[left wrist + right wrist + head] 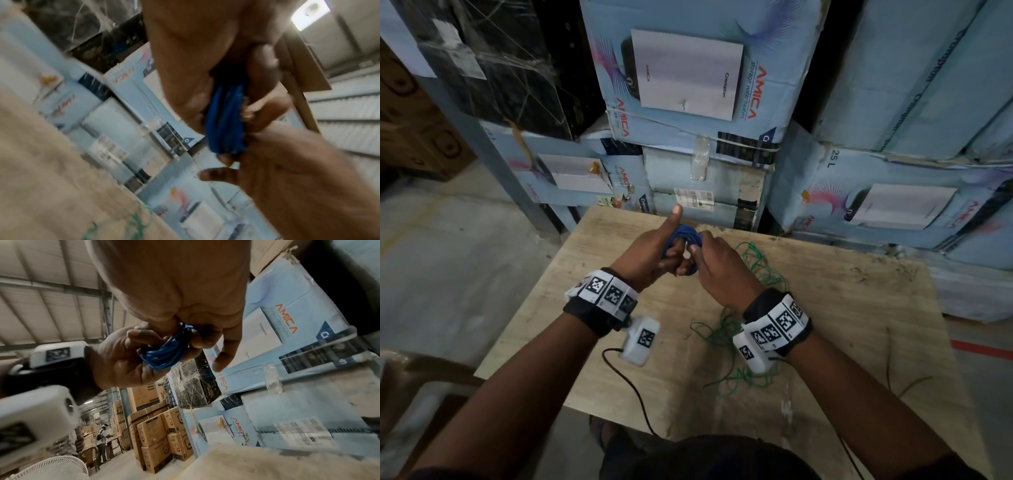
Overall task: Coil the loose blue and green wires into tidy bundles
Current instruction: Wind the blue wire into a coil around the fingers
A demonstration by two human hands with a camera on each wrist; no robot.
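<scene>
A small coil of blue wire (686, 240) is held above the far part of the wooden table (842, 308). My left hand (654, 253) grips the coil with curled fingers, its thumb sticking up. My right hand (715, 260) pinches the same coil from the right. The blue wire (224, 120) shows blurred between both hands in the left wrist view, and the blue wire (166, 352) loops lie in the left palm in the right wrist view. A loose tangle of green wire (750, 329) lies on the table under and beside my right wrist.
Stacked pale blue cartons (688, 85) stand right behind the table. A dark cable (633, 387) runs from the left wrist camera over the table's near edge. Brown cartons (156, 434) and people stand far off on the concrete floor (448, 257).
</scene>
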